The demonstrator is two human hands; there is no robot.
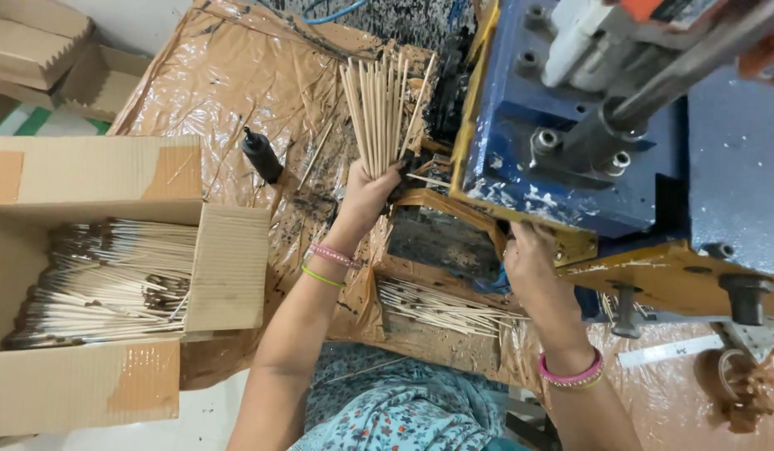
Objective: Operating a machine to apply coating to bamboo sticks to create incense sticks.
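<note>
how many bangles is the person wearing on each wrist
3 that show: a pink bangle and a thin green bangle on the left wrist, a pink bangle on the right wrist. More may be hidden.

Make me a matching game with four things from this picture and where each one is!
Things:
1. bundle of thin sticks
2. cardboard box
3. small black bottle
4. right hand

Places:
A. lying on the brown plastic sheet, left of the held sticks
B. at the lower edge of the blue machine
C. far left, filled with stacked sticks
D. gripped in the left hand, fanned upward

Pairs: 1-D, 2-C, 3-A, 4-B
</note>
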